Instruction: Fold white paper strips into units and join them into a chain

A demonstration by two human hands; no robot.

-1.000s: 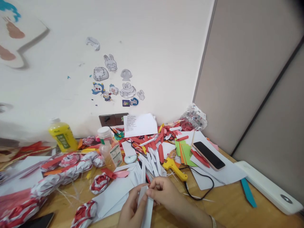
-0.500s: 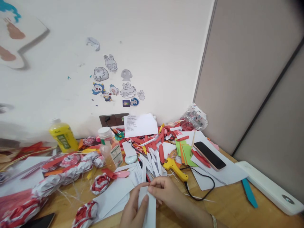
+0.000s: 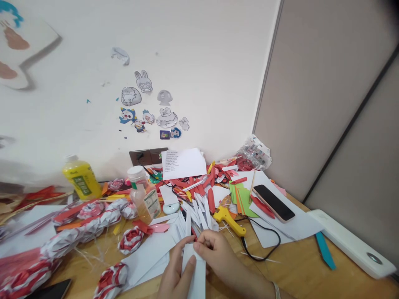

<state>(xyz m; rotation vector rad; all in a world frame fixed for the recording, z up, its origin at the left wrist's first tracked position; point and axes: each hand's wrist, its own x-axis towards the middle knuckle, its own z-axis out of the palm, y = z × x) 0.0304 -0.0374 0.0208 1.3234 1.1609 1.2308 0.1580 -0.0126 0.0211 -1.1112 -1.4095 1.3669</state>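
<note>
A folded strip of white paper [image 3: 197,279] is held upright between my two hands, low in the middle of the view. My left hand [image 3: 177,272] grips it from the left, thumb flat against its front. My right hand [image 3: 216,253] pinches its top edge between thumb and fingers. Just beyond my fingertips lies a heap of white folded paper strips [image 3: 199,211]. To the left is a red-and-white paper rosette [image 3: 131,240], with a second rosette [image 3: 111,280] nearer me. White paper sheets [image 3: 149,257] lie beside my left hand.
A yellow glue gun [image 3: 230,220] with a black cord lies right of the strips. Behind it are green paper [image 3: 245,201] and a phone [image 3: 274,202]. A clear jar [image 3: 143,193] and yellow bottle [image 3: 81,177] stand at left. A long white device [image 3: 352,243] lies along the right.
My right fingers have shifted slightly at the strip's top edge. Both hands keep their hold on the paper. The whole view has moved a little.
</note>
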